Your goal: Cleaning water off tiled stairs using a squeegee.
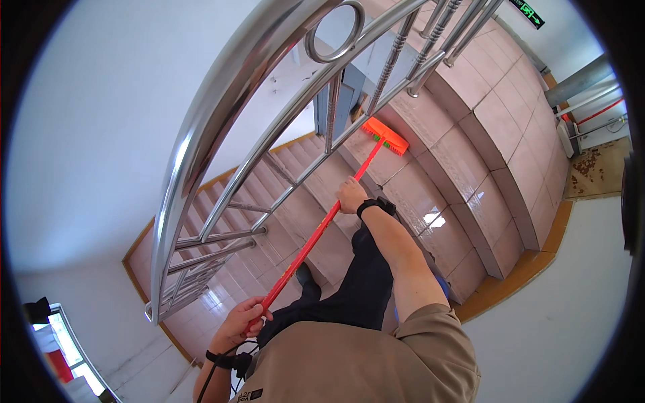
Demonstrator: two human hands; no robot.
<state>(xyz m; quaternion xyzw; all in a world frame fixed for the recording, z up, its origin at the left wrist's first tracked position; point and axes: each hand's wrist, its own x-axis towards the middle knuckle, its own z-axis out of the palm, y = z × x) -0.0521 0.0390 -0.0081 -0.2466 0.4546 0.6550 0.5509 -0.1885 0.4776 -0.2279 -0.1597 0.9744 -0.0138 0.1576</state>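
A long-handled floor brush with an orange head [385, 136] and green bristles rests on a pink tiled stair tread [420, 185], near the foot of the railing. Its red handle [306, 255] runs diagonally back toward my body. My left hand [246, 318] is closed around the handle's near end, by my waist. Farther up the handle, my right hand [352, 195] grips it, with the arm stretched forward. Both wrists wear black bands, and a dark cable hangs from the left one.
A shiny metal stair railing [201, 127] curves along my left, with a ring and several balusters. Tiled steps [494, 131] rise ahead and to the right; more steps [222, 208] descend beyond the railing. White walls with orange-brown skirting [517, 282] border the stairs. Grey pipes [584, 80] stand far right.
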